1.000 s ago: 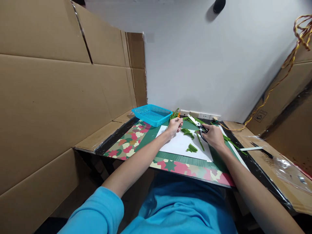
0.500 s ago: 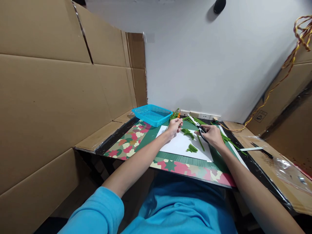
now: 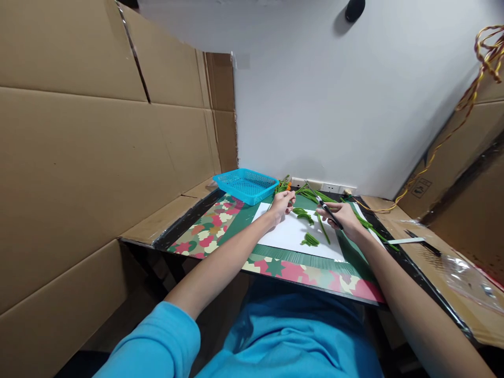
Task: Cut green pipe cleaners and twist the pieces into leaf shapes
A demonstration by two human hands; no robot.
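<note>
My right hand [image 3: 342, 219] is closed around black-handled scissors [image 3: 322, 202], held above the right part of a white sheet [image 3: 283, 236]. Their blades point up and away, seen nearly edge-on. My left hand [image 3: 282, 205] is pinched over the sheet's far left part; whatever its fingertips hold is too small to make out. Between the hands lie bent green pieces [image 3: 303, 215] that look like pipe cleaners. Nearer me is a small bundle of short green pieces [image 3: 310, 240], and one straight green stem [image 3: 323, 229] lies by the scissors.
A blue plastic basket [image 3: 252, 198] stands at the back left, beside orange and green bits [image 3: 284, 186]. Long green stems [image 3: 366, 223] lie along the back and right. A black pen-like tool [image 3: 427, 244] and clear plastic bag [image 3: 468, 281] rest on cardboard at right.
My right hand has turned the scissors, so their blades and handles now show edge-on. My left hand has hardly moved, and the green pieces on the sheet lie as before.
</note>
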